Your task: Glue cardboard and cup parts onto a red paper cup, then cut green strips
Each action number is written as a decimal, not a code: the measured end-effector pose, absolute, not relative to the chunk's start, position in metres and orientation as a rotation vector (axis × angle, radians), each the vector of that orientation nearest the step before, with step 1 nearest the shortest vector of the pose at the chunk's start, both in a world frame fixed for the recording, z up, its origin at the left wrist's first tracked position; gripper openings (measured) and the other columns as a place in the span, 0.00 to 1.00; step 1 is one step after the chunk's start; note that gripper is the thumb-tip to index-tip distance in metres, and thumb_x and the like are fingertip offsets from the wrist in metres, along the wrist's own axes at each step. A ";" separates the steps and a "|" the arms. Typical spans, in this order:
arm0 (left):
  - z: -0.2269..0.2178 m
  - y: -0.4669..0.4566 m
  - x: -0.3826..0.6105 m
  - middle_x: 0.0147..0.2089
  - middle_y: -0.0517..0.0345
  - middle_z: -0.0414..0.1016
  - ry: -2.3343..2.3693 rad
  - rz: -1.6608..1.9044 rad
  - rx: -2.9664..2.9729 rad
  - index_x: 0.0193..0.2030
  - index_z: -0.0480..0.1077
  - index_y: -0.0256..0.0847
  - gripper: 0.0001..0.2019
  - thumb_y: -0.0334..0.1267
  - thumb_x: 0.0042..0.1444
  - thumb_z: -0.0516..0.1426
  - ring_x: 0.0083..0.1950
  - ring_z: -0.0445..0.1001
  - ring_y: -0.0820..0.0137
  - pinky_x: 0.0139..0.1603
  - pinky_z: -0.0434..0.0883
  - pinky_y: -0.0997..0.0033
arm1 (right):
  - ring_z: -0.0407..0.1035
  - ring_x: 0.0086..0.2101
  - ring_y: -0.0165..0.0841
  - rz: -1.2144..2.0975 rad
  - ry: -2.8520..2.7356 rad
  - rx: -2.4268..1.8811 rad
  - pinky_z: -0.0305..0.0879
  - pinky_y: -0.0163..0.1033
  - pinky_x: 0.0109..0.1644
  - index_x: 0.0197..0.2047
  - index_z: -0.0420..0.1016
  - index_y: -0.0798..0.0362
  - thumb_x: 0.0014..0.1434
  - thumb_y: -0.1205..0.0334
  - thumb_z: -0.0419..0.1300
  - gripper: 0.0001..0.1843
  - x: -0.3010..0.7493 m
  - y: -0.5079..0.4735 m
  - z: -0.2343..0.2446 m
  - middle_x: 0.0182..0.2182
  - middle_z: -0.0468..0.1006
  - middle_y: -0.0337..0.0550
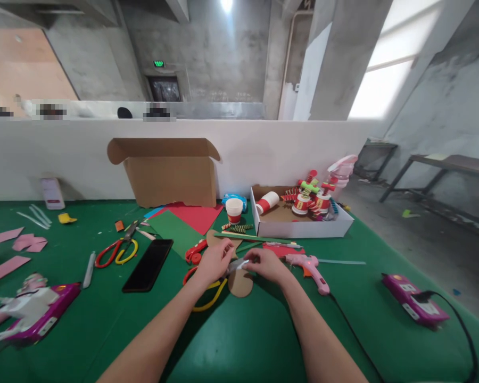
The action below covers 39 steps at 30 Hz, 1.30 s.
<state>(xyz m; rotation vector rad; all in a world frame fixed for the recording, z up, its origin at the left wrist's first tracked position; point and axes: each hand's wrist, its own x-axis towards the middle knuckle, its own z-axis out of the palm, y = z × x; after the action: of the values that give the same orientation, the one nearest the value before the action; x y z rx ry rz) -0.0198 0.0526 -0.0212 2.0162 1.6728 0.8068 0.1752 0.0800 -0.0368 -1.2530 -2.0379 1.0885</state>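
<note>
My left hand [219, 260] is closed, its fingers bent down and pressed together over the table; what they hold, if anything, is hidden. Beneath it lie scissors with a yellow and red handle [209, 306], their blades pointing towards my right hand. My right hand [265, 263] pinches at a small whitish bit [245, 264] too small to name. Just below the fingertips is a round brown cardboard piece [240, 284]. Another cardboard piece [213, 239] lies behind my left hand, with green paper strips [247, 238] beside it.
A pink glue gun [311, 268] lies right, its cord running forward. Behind stand a white box of paper-cup crafts [303, 230] and a paper cup [234, 210]. Left are a black phone [148, 266], more scissors [122, 247] and a power strip [48, 316]; another strip [415, 300] sits right.
</note>
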 end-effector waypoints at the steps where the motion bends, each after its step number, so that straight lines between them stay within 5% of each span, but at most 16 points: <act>1: -0.023 0.053 -0.024 0.34 0.56 0.77 1.701 0.784 2.040 0.38 0.69 0.41 0.07 0.34 0.61 0.49 0.36 0.75 0.67 0.37 0.66 0.71 | 0.68 0.29 0.32 0.986 -2.016 -1.268 0.60 0.35 0.34 0.33 0.80 0.54 0.50 0.58 0.63 0.09 0.176 0.082 -0.035 0.28 0.79 0.40; 6: -0.023 0.063 -0.045 0.33 0.57 0.78 1.744 0.573 2.189 0.33 0.71 0.41 0.07 0.32 0.58 0.52 0.36 0.75 0.67 0.35 0.64 0.72 | 0.67 0.25 0.32 0.888 -2.081 -1.296 0.59 0.36 0.32 0.21 0.74 0.53 0.58 0.58 0.55 0.16 0.176 0.084 -0.032 0.20 0.75 0.40; 11: -0.015 0.102 -0.057 0.33 0.56 0.78 1.868 0.663 2.203 0.34 0.73 0.41 0.08 0.32 0.59 0.52 0.35 0.74 0.67 0.35 0.65 0.71 | 0.67 0.25 0.31 0.871 -1.955 -1.167 0.59 0.34 0.30 0.25 0.75 0.53 0.59 0.58 0.54 0.15 0.155 0.075 -0.043 0.22 0.76 0.40; 16: -0.002 0.154 -0.048 0.48 0.49 0.76 2.011 0.795 2.208 0.50 0.72 0.40 0.12 0.34 0.61 0.53 0.47 0.72 0.64 0.48 0.67 0.67 | 0.68 0.27 0.32 0.810 -1.902 -1.122 0.60 0.33 0.31 0.25 0.74 0.53 0.59 0.58 0.53 0.15 0.143 0.072 -0.050 0.23 0.76 0.41; 20: 0.002 0.180 -0.025 0.54 0.48 0.72 2.053 0.785 2.288 0.48 0.74 0.43 0.11 0.37 0.60 0.56 0.54 0.67 0.58 0.53 0.65 0.60 | 0.69 0.26 0.33 0.819 -1.837 -1.168 0.60 0.34 0.31 0.25 0.75 0.53 0.59 0.57 0.53 0.16 0.147 0.077 -0.052 0.23 0.77 0.42; 25: 0.006 0.186 -0.011 0.49 0.46 0.73 2.083 0.668 2.366 0.37 0.78 0.42 0.11 0.37 0.61 0.53 0.53 0.64 0.53 0.49 0.65 0.57 | 0.70 0.27 0.34 0.871 -1.727 -1.224 0.62 0.36 0.32 0.26 0.75 0.52 0.59 0.54 0.53 0.16 0.151 0.082 -0.052 0.24 0.78 0.43; 39: 0.034 0.185 -0.028 0.41 0.48 0.74 2.032 0.751 2.401 0.35 0.73 0.38 0.13 0.30 0.62 0.47 0.45 0.72 0.63 0.46 0.66 0.69 | 0.69 0.25 0.33 0.955 -1.643 -1.189 0.61 0.35 0.29 0.26 0.75 0.52 0.57 0.51 0.54 0.16 0.154 0.086 -0.058 0.22 0.76 0.42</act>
<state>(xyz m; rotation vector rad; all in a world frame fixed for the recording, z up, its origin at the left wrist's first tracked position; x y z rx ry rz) -0.0284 0.1848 0.0335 2.4015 2.0321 0.7507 0.1535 0.0862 -0.0579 -1.1888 -1.6428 0.9545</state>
